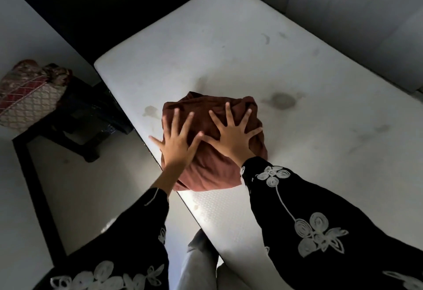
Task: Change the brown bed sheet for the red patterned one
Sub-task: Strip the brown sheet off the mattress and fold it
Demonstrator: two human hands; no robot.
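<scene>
The brown bed sheet [207, 170] lies bundled into a rough folded heap at the near left edge of the bare white mattress [229, 44]. My left hand [179, 139] presses flat on its left side with fingers spread. Beside it, my right hand [232, 132] presses on top, fingers spread too. The red patterned sheet [29, 97] sits folded on a dark stool [75, 124] at the left, off the bed.
The mattress has grey stains and fills the middle and right. A white wall runs along its far right side. Pale floor with a dark border strip lies to the left of the bed. My legs show at the bottom.
</scene>
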